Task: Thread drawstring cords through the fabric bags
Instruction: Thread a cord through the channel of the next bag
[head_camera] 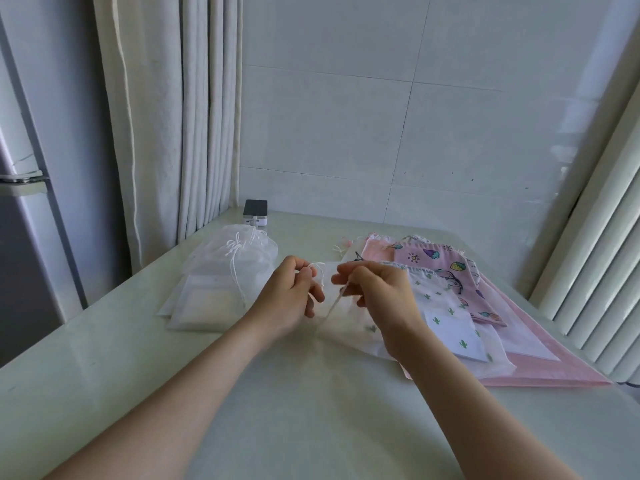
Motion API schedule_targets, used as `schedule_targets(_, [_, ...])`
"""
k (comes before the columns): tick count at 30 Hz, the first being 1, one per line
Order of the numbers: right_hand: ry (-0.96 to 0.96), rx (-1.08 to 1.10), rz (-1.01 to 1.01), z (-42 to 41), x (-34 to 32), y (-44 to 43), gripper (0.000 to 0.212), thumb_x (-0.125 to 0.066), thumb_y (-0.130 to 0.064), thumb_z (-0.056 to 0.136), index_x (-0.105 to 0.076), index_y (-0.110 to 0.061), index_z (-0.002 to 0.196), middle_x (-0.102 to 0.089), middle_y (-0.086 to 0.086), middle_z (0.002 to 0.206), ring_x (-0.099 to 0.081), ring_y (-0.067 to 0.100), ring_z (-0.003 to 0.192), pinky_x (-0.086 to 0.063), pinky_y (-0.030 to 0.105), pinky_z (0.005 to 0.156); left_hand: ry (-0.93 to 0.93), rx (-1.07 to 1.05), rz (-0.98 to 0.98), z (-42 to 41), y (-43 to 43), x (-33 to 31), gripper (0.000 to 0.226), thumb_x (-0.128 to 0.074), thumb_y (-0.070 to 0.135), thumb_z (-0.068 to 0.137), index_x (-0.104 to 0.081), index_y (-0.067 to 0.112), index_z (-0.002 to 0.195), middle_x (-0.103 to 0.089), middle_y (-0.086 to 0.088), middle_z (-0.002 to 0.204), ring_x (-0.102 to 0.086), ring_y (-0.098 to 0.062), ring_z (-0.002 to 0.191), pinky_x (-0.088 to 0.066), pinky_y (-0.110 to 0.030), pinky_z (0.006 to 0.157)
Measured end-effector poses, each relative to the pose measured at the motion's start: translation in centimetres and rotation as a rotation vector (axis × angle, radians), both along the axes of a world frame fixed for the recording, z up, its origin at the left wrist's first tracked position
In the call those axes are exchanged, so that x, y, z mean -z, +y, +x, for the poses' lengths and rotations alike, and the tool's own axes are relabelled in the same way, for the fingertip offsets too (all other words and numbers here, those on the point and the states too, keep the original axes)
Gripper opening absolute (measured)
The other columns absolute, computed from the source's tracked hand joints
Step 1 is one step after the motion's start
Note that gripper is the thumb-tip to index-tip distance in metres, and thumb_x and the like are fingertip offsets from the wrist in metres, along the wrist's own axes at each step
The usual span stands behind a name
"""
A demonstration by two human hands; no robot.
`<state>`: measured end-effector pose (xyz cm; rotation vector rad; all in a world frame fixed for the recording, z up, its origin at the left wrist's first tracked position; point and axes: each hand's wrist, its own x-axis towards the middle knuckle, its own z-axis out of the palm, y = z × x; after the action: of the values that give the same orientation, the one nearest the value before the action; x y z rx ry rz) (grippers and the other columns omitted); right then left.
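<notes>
Head view: the left hand had its fingers curled, thumb and forefinger pinching a white cord at the mouth of a sheer white bag. The right hand, just beside the left fingertips, pinched a thin pale strand running down over that bag. A stack of sheer bags lay beyond the left fingers, and printed bags beyond the right.

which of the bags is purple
The fruit-print bag toward the back of the right-hand pile; it lies over the pink bag, and the cactus bag beside it is white.
</notes>
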<state>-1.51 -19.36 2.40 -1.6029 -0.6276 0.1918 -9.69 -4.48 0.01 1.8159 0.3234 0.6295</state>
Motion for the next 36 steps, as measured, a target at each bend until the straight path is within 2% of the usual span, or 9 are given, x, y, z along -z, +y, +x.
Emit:
schedule_targets(5, [-0.087,0.007,0.161,-0.6,-0.7,-0.5,0.033,-0.052,0.005,0.089,-0.080,-0.010,0.094,-0.079,0.006,0.085,-0.061,0.006,0.073,-0.047,0.022,0.072,0.090,0.079,0.111,-0.4,0.2,-0.1,0.018,-0.056,0.024,0.106,-0.071,0.017,0.101,-0.072,0.006,0.072,-0.056,-0.010,0.062,-0.047,-0.032,0.066])
schedule_targets(9, [-0.301,0.039,0.082,-0.7,-0.4,-0.2,0.039,-0.051,0.004,0.091,-0.081,-0.020,0.095,-0.080,-0.008,0.091,-0.071,0.010,0.087,-0.057,0.035,0.077,0.167,0.188,0.146,-0.8,0.1,-0.7,0.019,-0.061,0.018,0.100,-0.078,0.016,0.093,-0.071,0.003,0.074,-0.060,-0.007,0.069,-0.044,-0.027,0.069])
schedule_targets(12, [-0.404,0.044,0.022,-0.4,0.1,0.0,0.038,-0.051,0.002,0.095,-0.079,-0.022,0.105,-0.079,-0.013,0.099,-0.074,0.011,0.094,-0.061,0.040,0.087,0.177,0.234,0.150,-1.1,-0.3,-1.2,0.024,-0.060,0.015,0.098,-0.078,0.017,0.083,-0.076,0.000,0.083,-0.058,-0.001,0.065,-0.043,-0.025,0.071])
schedule_targets(16, [-0.396,-0.031,-0.037,0.0,0.9,0.3,0.035,-0.053,-0.004,0.101,-0.064,-0.020,0.130,-0.079,-0.002,0.098,-0.076,0.011,0.085,-0.063,0.041,0.078,0.141,0.281,0.144,-1.2,-0.4,-1.1,0.025,-0.064,0.028,0.103,-0.078,0.015,0.087,-0.071,0.002,0.076,-0.050,-0.006,0.060,-0.041,-0.023,0.068])
schedule_targets(21, [-0.677,-0.056,-0.232,0.2,1.5,0.4,0.044,-0.050,-0.013,0.103,-0.048,-0.027,0.144,-0.070,-0.004,0.107,-0.069,0.008,0.074,-0.055,0.035,0.079,0.118,0.254,-0.038,-1.0,0.4,-1.0,0.030,-0.064,0.036,0.103,-0.079,0.015,0.089,-0.074,-0.001,0.080,-0.044,-0.017,0.065,-0.042,-0.027,0.065])
schedule_targets(25, [-0.824,-0.060,-0.283,-0.1,1.6,0.2,0.045,-0.068,-0.025,0.092,-0.054,-0.029,0.134,-0.059,-0.010,0.105,-0.054,-0.004,0.080,-0.040,0.017,0.076,0.129,0.231,-0.130,-0.9,0.9,-0.6,0.029,-0.068,0.033,0.101,-0.078,0.008,0.090,-0.061,0.002,0.066,-0.045,-0.018,0.062,-0.041,-0.029,0.065])
schedule_targets(30, [-0.934,0.022,-0.253,0.9,1.6,0.3,0.019,-0.086,-0.028,0.085,-0.075,-0.023,0.099,-0.060,-0.012,0.087,-0.057,-0.007,0.079,-0.041,0.008,0.073,0.147,0.229,-0.200,-0.7,1.2,-0.8,0.028,-0.068,0.027,0.100,-0.074,0.006,0.083,-0.054,-0.004,0.068,-0.047,-0.017,0.060,-0.038,-0.029,0.064])
schedule_targets(33, [-0.986,-0.015,-0.302,1.2,1.8,0.4,0.009,-0.084,-0.026,0.087,-0.080,-0.022,0.095,-0.064,-0.008,0.086,-0.063,0.006,0.080,-0.051,0.023,0.074,0.195,0.261,-0.239,-0.8,1.1,-1.3,0.023,-0.059,0.018,0.094,-0.068,0.005,0.078,-0.055,-0.009,0.071,-0.048,-0.020,0.064,-0.038,-0.032,0.065])
schedule_targets(36, [-1.140,0.021,-0.386,1.4,2.1,0.5,0.006,-0.076,-0.024,0.094,-0.082,-0.023,0.094,-0.065,-0.002,0.082,-0.060,0.023,0.079,-0.052,0.037,0.073,0.216,0.248,-0.271,-0.8,1.1,-1.4,0.023,-0.055,0.014,0.092,-0.068,0.004,0.076,-0.059,-0.013,0.075,-0.050,-0.022,0.065,-0.040,-0.033,0.065])
